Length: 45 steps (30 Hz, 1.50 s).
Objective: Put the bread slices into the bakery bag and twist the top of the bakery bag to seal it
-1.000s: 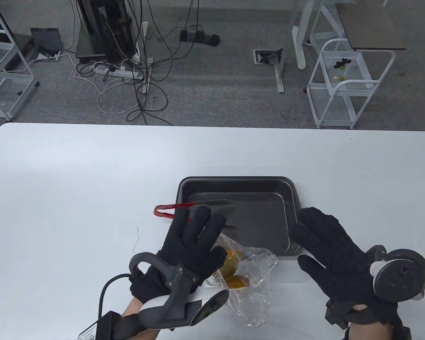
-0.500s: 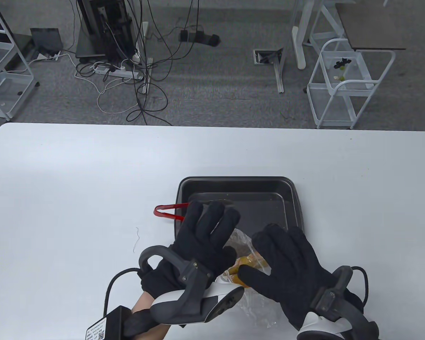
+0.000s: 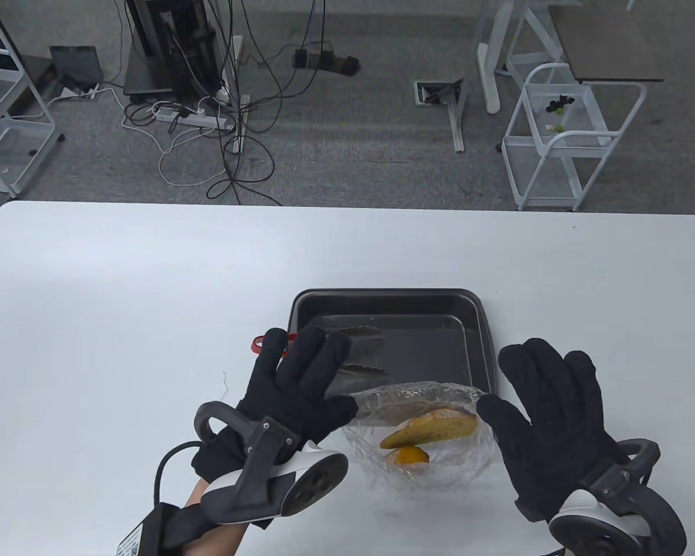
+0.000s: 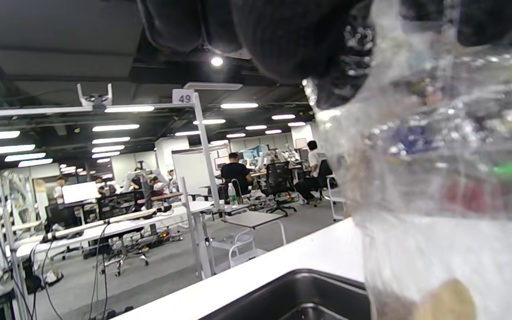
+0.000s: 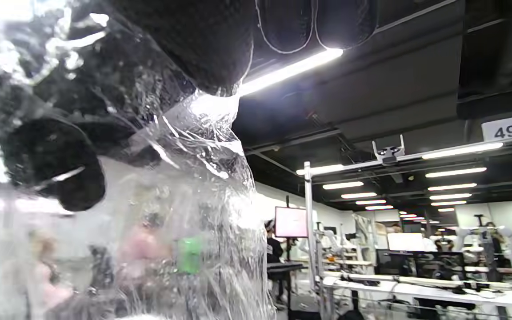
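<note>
- Table view: the bag [image 3: 423, 428] hung over the white table [image 3: 121, 289], just before the dark tray [image 3: 391, 298]. The left hand [image 3: 292, 394] and the right hand [image 3: 550, 423] each pinched one side of its mouth, other fingers straight. Two bread slices [image 3: 431, 425] lay inside. Red tongs [image 3: 260, 343] rested on the tray edge.
- Left wrist view: the thin plastic [image 4: 438, 178] looked soft, light and slippery; I judge the rim is the best place to hold.
- Right wrist view: crinkled film [image 5: 185, 213] under the fingers [image 5: 194, 44]; an office with desks behind.
</note>
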Motion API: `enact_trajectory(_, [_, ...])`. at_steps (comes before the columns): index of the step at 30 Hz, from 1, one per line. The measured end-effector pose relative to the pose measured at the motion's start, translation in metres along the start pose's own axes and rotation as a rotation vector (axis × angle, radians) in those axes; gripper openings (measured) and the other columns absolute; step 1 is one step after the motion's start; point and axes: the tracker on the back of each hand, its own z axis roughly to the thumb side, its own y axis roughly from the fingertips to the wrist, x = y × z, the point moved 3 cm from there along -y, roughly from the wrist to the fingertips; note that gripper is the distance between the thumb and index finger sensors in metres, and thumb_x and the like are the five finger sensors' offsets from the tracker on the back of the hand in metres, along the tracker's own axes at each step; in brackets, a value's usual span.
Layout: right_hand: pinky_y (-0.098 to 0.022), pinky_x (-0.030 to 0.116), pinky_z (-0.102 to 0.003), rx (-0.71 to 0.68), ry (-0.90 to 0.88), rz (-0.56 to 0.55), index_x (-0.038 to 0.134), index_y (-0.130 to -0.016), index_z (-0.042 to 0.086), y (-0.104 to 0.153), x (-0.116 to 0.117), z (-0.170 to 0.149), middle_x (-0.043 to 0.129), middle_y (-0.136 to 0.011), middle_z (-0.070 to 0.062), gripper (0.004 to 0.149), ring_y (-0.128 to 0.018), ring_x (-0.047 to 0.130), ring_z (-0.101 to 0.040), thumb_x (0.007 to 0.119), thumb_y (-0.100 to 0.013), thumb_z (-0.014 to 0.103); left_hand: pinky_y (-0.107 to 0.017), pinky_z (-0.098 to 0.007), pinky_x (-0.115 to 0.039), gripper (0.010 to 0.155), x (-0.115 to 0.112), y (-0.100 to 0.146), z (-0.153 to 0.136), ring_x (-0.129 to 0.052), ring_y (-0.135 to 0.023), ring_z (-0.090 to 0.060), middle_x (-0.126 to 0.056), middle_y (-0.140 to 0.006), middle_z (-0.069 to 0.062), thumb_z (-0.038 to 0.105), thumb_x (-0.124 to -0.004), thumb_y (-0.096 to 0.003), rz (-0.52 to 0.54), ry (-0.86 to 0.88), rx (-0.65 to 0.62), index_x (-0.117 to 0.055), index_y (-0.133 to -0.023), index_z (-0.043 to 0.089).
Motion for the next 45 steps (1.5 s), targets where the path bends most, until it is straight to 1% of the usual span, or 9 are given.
enact_trajectory(3, [-0.072,0.039,-0.077,-0.003,-0.158,-0.018,0.081,-0.088,0.015,-0.002,0.004,-0.002,0.066,-0.113,-0.022,0.038,-0.099,0.069,-0.056,0.081,-0.051,0.022,-0.086,-0.063,-0.044,0.039,0.0,0.004,-0.019,-0.064,-0.112,-0.035,-0.057,-0.119,-0.003,0.031,-0.078,-0.0473,0.063,0.14,0.066,-0.082,-0.081,0.051])
enact_trajectory(5, [-0.072,0.042,-0.076,0.024,-0.245,-0.01,0.079,-0.088,0.012,-0.005,0.014,-0.005,0.075,-0.106,-0.022,0.039,-0.092,0.078,-0.054,0.08,-0.051,0.022,-0.085,-0.063,-0.046,0.052,-0.016,0.015,-0.039,-0.068,-0.111,-0.034,-0.058,-0.119,-0.003,0.033,-0.074,-0.0486,0.132,0.361,0.118,-0.068,-0.098,0.048])
enact_trajectory(10, [-0.07,0.05,-0.073,0.039,-0.245,0.049,0.081,-0.086,0.009,-0.013,0.044,-0.01,0.09,-0.09,-0.021,0.039,-0.079,0.092,-0.049,0.082,-0.05,0.023,-0.083,-0.067,-0.045,0.076,-0.102,0.06,-0.065,-0.072,-0.105,-0.043,-0.06,-0.117,-0.013,0.061,-0.067,-0.0482,0.312,0.949,0.179,-0.045,-0.114,0.03])
enact_trajectory(16, [-0.07,0.052,-0.072,-0.011,-0.235,-0.094,0.08,-0.086,0.009,-0.011,0.05,0.0,0.09,-0.09,-0.02,0.039,-0.078,0.092,-0.048,0.082,-0.049,0.022,-0.084,-0.069,-0.031,0.114,-0.193,0.049,-0.037,-0.047,-0.114,-0.051,-0.035,-0.124,-0.018,0.087,-0.062,-0.0342,-0.145,1.114,0.129,-0.024,-0.116,0.018])
enact_trajectory(19, [-0.069,0.052,-0.072,0.005,-0.22,-0.242,0.08,-0.085,0.008,-0.006,0.042,0.005,0.09,-0.089,-0.02,0.039,-0.076,0.093,-0.048,0.082,-0.049,0.022,-0.083,-0.07,-0.021,0.123,-0.202,0.038,-0.016,-0.032,-0.116,-0.053,-0.02,-0.124,-0.02,0.089,-0.065,-0.0316,-0.284,1.195,0.002,-0.013,-0.114,0.014])
enact_trajectory(24, [-0.067,0.056,-0.07,0.141,-0.111,-0.473,0.081,-0.084,0.008,0.005,0.035,0.006,0.091,-0.087,-0.02,0.039,-0.073,0.094,-0.047,0.082,-0.048,0.024,-0.083,-0.07,-0.022,0.127,-0.21,0.036,0.007,-0.033,-0.116,-0.054,-0.021,-0.123,-0.022,0.083,-0.079,-0.0319,-0.31,1.367,-0.099,-0.014,-0.114,0.01])
enact_trajectory(36, [-0.066,0.055,-0.069,0.199,-0.351,-0.47,0.077,-0.084,0.008,0.007,0.067,0.005,0.088,-0.088,-0.02,0.04,-0.074,0.092,-0.047,0.08,-0.049,0.026,-0.081,-0.071,-0.021,0.135,-0.25,0.036,-0.012,-0.032,-0.114,-0.057,-0.014,-0.121,-0.022,0.078,-0.086,-0.0318,-0.225,1.391,0.149,0.003,-0.107,0.01])
enact_trajectory(40, [-0.066,0.054,-0.069,0.177,-0.336,-0.461,0.077,-0.084,0.008,0.007,0.07,0.011,0.088,-0.088,-0.019,0.04,-0.075,0.092,-0.046,0.08,-0.049,0.026,-0.083,-0.069,-0.029,0.108,-0.248,0.039,-0.019,-0.062,-0.112,-0.041,-0.05,-0.12,-0.011,0.066,-0.09,-0.0411,-0.126,1.567,0.132,-0.026,-0.113,0.018])
enact_trajectory(45, [-0.066,0.054,-0.07,0.259,-0.366,-0.407,0.077,-0.084,0.008,0.008,0.077,-0.001,0.087,-0.089,-0.02,0.04,-0.076,0.092,-0.047,0.081,-0.049,0.026,-0.082,-0.065,-0.048,0.046,-0.239,0.048,-0.031,-0.096,-0.086,-0.021,-0.095,-0.089,0.007,0.046,-0.087,-0.0493,0.048,1.464,0.291,-0.077,-0.093,0.034])
